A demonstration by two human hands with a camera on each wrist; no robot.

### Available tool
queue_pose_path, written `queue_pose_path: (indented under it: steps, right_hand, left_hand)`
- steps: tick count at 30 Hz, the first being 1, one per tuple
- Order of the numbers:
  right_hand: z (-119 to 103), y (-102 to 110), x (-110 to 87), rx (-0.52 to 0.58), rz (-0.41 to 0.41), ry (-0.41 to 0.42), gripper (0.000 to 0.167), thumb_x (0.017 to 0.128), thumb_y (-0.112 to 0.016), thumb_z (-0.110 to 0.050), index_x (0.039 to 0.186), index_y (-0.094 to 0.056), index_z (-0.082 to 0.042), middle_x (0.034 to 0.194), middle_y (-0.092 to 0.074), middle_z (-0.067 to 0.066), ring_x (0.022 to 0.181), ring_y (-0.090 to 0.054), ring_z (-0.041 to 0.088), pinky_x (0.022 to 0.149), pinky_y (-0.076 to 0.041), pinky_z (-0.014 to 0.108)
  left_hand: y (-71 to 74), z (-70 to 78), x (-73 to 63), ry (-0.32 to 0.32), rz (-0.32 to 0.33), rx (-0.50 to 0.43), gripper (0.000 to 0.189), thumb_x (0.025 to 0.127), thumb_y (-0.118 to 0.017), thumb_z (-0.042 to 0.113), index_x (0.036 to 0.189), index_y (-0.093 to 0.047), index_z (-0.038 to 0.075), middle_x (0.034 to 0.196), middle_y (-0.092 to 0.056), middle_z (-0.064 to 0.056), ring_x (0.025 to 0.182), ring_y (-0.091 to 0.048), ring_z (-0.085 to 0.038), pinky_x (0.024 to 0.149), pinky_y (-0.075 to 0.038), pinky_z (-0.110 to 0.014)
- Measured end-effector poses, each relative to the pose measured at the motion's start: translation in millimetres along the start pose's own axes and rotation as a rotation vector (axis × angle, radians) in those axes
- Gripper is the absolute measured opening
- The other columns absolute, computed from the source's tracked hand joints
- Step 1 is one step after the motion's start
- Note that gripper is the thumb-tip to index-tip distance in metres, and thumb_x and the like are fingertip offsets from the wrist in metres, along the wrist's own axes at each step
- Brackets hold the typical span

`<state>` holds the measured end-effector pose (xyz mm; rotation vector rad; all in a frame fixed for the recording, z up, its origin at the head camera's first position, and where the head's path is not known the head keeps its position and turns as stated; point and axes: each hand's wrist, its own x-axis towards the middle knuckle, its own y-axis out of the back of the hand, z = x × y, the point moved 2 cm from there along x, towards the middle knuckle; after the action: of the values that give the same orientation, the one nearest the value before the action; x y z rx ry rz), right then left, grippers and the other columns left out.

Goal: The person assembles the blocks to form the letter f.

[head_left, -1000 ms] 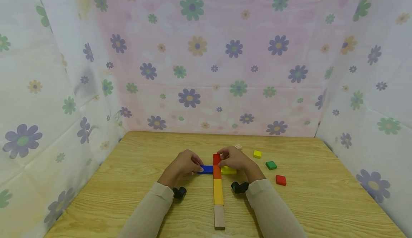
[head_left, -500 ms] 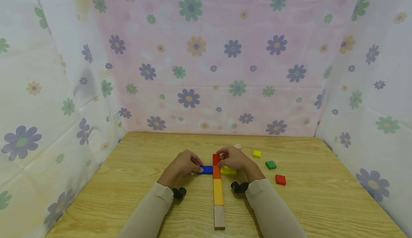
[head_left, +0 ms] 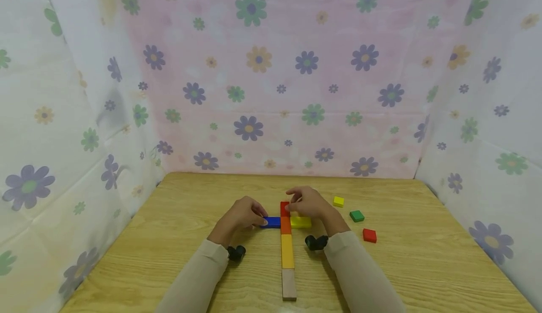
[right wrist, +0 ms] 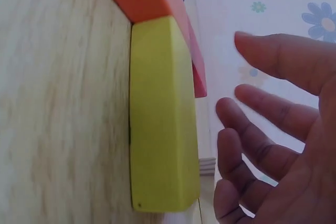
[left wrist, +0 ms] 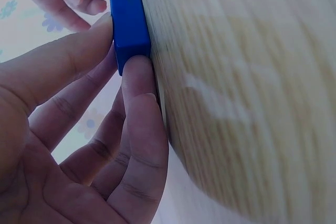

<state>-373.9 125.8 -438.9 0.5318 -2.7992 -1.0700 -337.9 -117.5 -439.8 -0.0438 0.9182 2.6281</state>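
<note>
Coloured wooden blocks lie flat as a cross on the table. My left hand [head_left: 242, 216] holds the outer end of the blue block [head_left: 273, 222]; in the left wrist view the thumb rests on its upper face and a finger [left wrist: 140, 80] touches its end. Opposite is the yellow block [head_left: 301, 222], butted against the orange block [head_left: 285, 226]. Beyond the orange one lies a red block [head_left: 284, 205]; on the near side follow an amber block [head_left: 287, 252] and a plain wood block [head_left: 289, 283]. My right hand [head_left: 312, 205] hovers above, fingers loosely bent, apart from the yellow block in the right wrist view.
Small yellow [head_left: 338, 202], green [head_left: 357, 216] and red [head_left: 370, 236] blocks lie loose to the right. A pale ridged piece [right wrist: 207, 167] shows behind the yellow block. Flowered cloth [head_left: 279, 77] encloses the table's back and sides.
My right hand has lifted slightly up and away from the blocks, uncovering more of the yellow block and covering the pale ridged piece. The left hand and the blocks have not moved.
</note>
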Motion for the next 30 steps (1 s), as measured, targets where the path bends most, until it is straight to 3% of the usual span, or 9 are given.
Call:
queue_pose_path:
  steps: [6,15,18,23,25,30]
  right_hand:
    - [5.2,7.5,-0.9,-0.091,0.071,0.008,0.053,0.094,-0.077,-0.034,0.144,-0.063,-0.021,0.121,-0.067,0.009,0.104,-0.065,0.026,0.083,-0.059,0.040]
    - [22.6,28.4,2.2,-0.168,0.159,-0.026,0.055,0.093,-0.079,-0.029,0.144,-0.063,-0.017,0.126,-0.066,0.015,0.105,-0.065,0.030,0.090,-0.057,0.047]
    - [28.0,35.4,2.0,-0.204,0.169,-0.033,0.057,0.092,-0.080,-0.027,0.145,-0.062,-0.015,0.132,-0.065,0.019,0.116,-0.062,0.037,0.099,-0.053,0.054]
    - [38.6,43.6,2.2,-0.323,0.163,-0.048,0.059,0.091,-0.079,-0.022,0.147,-0.060,-0.015,0.149,-0.057,0.016,0.138,-0.042,0.052,0.109,-0.040,0.067]
    - [41.8,45.3,2.1,-0.365,0.152,-0.053,0.059,0.091,-0.077,-0.019,0.148,-0.059,-0.017,0.152,-0.055,0.015,0.139,-0.039,0.055,0.107,-0.038,0.070]
    - [42.2,47.1,0.7,-0.418,0.126,-0.061,0.057,0.095,-0.072,-0.021,0.150,-0.057,-0.019,0.142,-0.063,0.013,0.133,-0.046,0.052,0.104,-0.035,0.073]
  left_hand:
    - [-1.1,-0.5,-2.3,-0.013,0.002,0.003,0.010,0.088,-0.084,0.013,0.098,-0.081,0.013,0.089,-0.075,-0.002,0.078,-0.070,-0.017,0.070,-0.062,-0.036]
    - [-0.5,3.5,-4.5,-0.021,0.001,0.004,0.010,0.088,-0.083,0.013,0.098,-0.081,0.012,0.086,-0.075,-0.001,0.077,-0.072,-0.017,0.069,-0.061,-0.034]
    - [-0.2,3.7,-4.6,-0.018,0.002,0.002,0.010,0.088,-0.083,0.013,0.098,-0.081,0.011,0.086,-0.075,-0.001,0.077,-0.073,-0.017,0.070,-0.061,-0.034]
    - [0.4,3.4,-5.0,-0.012,0.008,-0.002,0.010,0.088,-0.083,0.013,0.098,-0.081,0.012,0.087,-0.075,-0.001,0.077,-0.073,-0.016,0.071,-0.062,-0.035]
    - [0.6,3.3,-5.2,-0.011,0.009,-0.003,0.010,0.088,-0.083,0.013,0.098,-0.081,0.012,0.087,-0.075,-0.001,0.077,-0.073,-0.016,0.072,-0.062,-0.035]
    - [1.4,2.6,-5.6,-0.012,0.012,0.003,0.010,0.088,-0.083,0.014,0.098,-0.081,0.012,0.087,-0.075,-0.001,0.077,-0.072,-0.016,0.071,-0.061,-0.035]
